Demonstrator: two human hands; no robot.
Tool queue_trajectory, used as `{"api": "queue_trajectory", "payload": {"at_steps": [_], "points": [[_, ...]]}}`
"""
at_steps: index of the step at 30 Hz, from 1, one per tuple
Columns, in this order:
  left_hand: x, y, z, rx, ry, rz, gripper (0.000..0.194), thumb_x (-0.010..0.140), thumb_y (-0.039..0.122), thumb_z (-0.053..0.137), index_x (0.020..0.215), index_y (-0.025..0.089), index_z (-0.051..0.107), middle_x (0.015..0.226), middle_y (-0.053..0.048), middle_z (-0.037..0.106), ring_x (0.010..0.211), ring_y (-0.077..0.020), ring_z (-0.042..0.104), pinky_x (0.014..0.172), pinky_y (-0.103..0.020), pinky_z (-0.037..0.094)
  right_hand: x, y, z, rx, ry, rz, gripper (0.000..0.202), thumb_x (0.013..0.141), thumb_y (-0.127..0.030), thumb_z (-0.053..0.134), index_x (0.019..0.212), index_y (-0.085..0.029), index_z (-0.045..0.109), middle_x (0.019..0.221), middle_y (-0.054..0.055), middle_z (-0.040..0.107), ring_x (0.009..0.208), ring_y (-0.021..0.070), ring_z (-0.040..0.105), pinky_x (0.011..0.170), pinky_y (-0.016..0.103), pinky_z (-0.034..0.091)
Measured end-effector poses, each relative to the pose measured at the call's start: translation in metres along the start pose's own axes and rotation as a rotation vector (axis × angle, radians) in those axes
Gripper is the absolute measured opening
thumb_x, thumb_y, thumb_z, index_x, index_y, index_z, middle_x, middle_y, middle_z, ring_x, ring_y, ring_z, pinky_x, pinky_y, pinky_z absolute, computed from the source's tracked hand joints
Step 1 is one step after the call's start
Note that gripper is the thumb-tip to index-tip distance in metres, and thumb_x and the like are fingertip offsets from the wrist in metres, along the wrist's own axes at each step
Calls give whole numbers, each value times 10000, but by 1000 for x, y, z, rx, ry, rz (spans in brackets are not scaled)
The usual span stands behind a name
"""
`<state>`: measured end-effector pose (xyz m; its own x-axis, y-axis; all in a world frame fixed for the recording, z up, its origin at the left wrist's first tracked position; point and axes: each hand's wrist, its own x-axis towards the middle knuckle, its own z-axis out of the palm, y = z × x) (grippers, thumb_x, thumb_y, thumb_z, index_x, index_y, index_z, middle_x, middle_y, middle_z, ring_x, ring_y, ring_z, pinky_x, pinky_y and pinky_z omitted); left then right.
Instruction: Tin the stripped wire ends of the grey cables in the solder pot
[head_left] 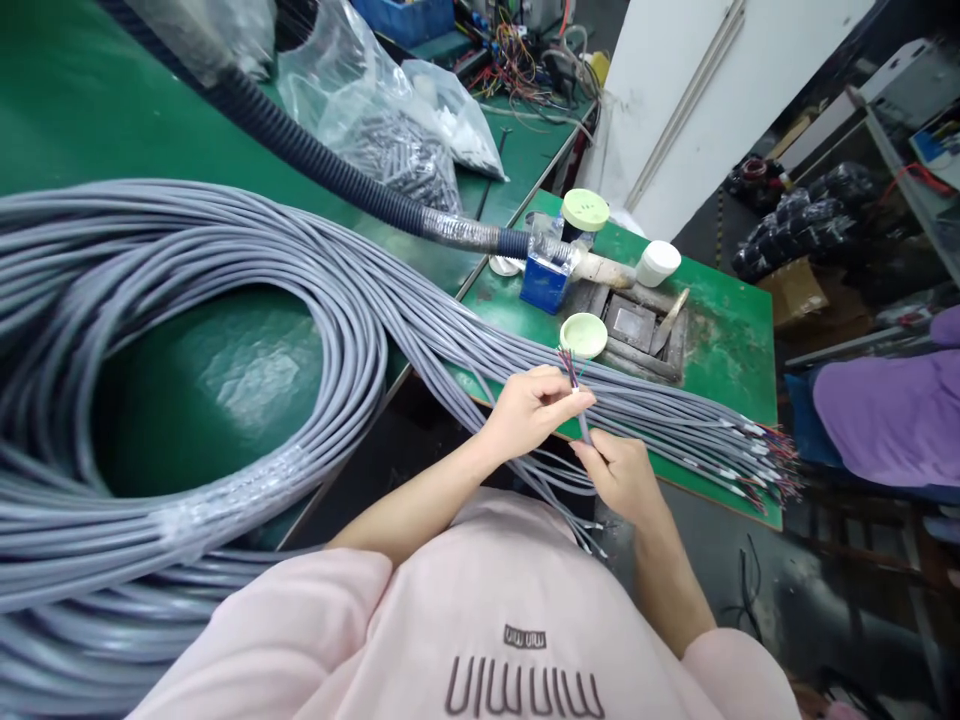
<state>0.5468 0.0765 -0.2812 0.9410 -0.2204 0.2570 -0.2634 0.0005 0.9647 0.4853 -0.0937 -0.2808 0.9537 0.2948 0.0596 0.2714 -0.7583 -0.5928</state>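
Note:
A grey cable [584, 428] stands nearly upright between my hands, its stripped end fanning into thin coloured wires [568, 366] at the top. My left hand [534, 408] pinches it just below the wires, where a white band shows. Lower down, the fingers of my right hand [616, 470] are closed on the grey jacket. Behind both hands runs a thick bundle of similar grey cables [480, 345], whose stripped ends [765, 460] lie at the right edge of the green board. A pale green dish [583, 336] sits just beyond the wire tips.
Large cable coils [225, 270] cover the left table. A black corrugated hose [322, 165] crosses to a blue box [544, 284]. Near it are a framed metal block [631, 325], a white cup [658, 263] and a green-lidded jar [585, 212]. Plastic bags [405, 150] lie behind. A person in purple [889, 415] is at right.

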Motion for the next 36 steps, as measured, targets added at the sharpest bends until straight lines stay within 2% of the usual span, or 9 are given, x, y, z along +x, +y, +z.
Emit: {"api": "queue_trajectory", "payload": {"at_steps": [5,10,17,21,25,28,32,34,36], "points": [[-3,-1,1,-203,14,-130,373,824,384,662,535,151,628,650,-27,643,624,-118,563,608,-252,428,-7,-1,1,-163,73,-87,371,951,-307,476,601,-189,447,503,-32,451,474,89,360,533,273,227],[-6,-10,3,-301,62,-219,356,812,386,665,538,159,677,619,-30,666,629,-126,569,641,-255,449,-16,0,3,-223,49,-78,359,963,-329,459,630,-197,459,530,-16,486,502,109,404,555,280,240],[-8,-17,11,-380,7,-270,392,801,489,657,601,157,712,619,-43,656,638,-140,568,631,-265,462,-20,-1,1,-186,40,-47,344,959,-323,460,637,-202,487,545,-8,526,494,113,415,545,282,251],[-2,-11,-1,-333,-72,-206,489,831,536,610,547,143,671,617,-54,655,631,-137,585,629,-261,462,-31,2,-4,-33,41,36,325,953,-335,467,671,-197,552,576,2,578,527,120,497,559,266,326],[10,-7,-26,-169,-11,-129,405,844,516,608,783,145,756,678,-44,680,620,-129,580,610,-255,450,-79,30,-11,234,115,220,300,946,-364,464,786,-197,656,696,35,692,593,149,605,616,270,447],[14,-11,-31,57,-113,-21,271,827,419,668,854,167,764,743,-40,702,679,-142,592,680,-275,455,-132,66,-4,324,86,529,412,952,-431,416,767,-173,678,722,81,711,662,197,664,643,306,494],[11,-32,-6,458,-378,243,205,887,336,605,933,190,742,869,-62,706,791,-173,567,775,-332,414,-183,94,21,87,-249,853,442,892,-472,494,574,-184,602,526,36,619,517,186,627,559,291,456],[8,-45,12,688,-424,335,200,892,310,591,993,191,715,938,-87,686,869,-212,543,770,-361,377,-186,91,35,137,-347,828,368,866,-450,537,628,-184,626,563,16,636,516,163,621,569,279,463],[6,-55,26,852,-422,385,176,896,285,575,980,185,694,951,-102,662,916,-244,516,751,-378,342,-173,80,48,370,-356,740,313,877,-443,524,801,-182,679,717,29,701,597,156,653,601,275,498]]}}
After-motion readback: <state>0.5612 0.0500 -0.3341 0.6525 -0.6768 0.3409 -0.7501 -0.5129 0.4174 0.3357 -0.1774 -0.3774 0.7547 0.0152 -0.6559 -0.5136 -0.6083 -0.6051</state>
